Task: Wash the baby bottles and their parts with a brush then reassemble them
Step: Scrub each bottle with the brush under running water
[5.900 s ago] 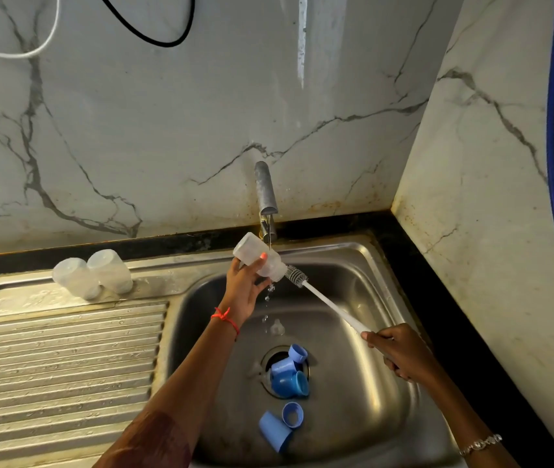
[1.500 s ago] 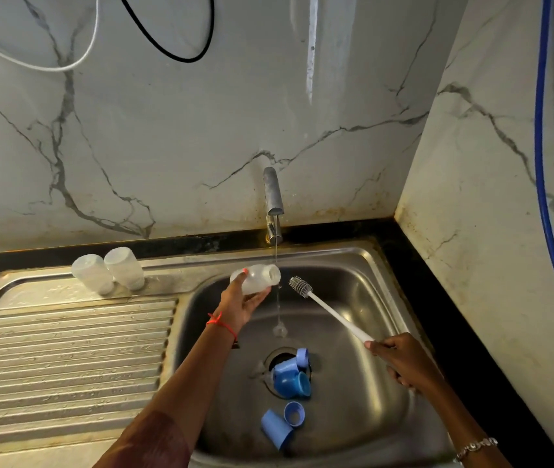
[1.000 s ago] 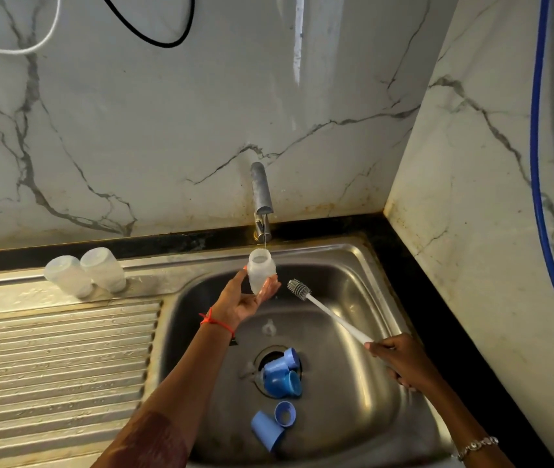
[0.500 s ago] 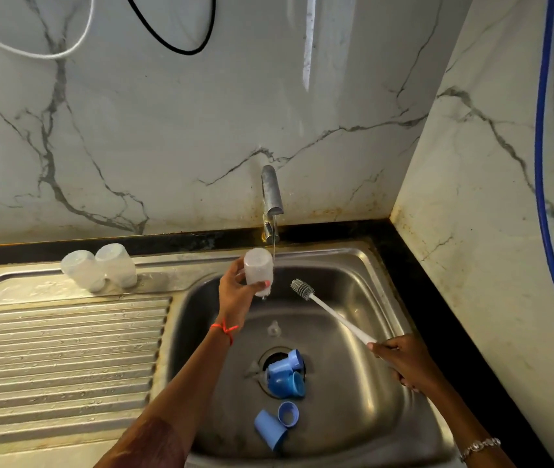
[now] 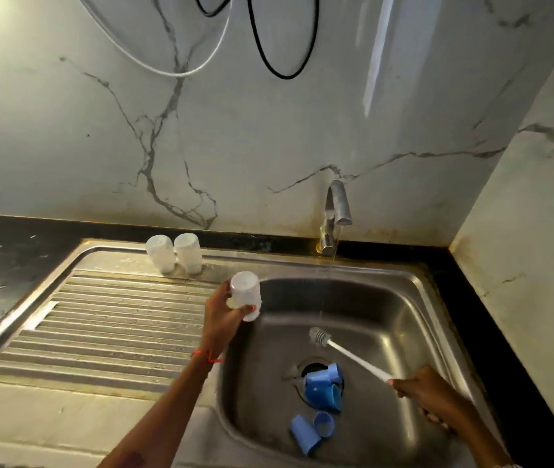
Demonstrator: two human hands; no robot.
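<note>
Left hand (image 5: 221, 319) grips the translucent bottle (image 5: 244, 293), apparently mouth-down, above the left rim of the sink (image 5: 404, 275), while right hand (image 5: 431, 396) is closed around the brush (image 5: 353, 357), bristle head held over the basin near the blue parts (image 5: 323, 388).

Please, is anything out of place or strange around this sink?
Yes. Several blue parts are piled in the drain opening of the sink, partly blocking it, and the tap seems to run a thin stream with nothing under it. Nothing looks broken.
</note>
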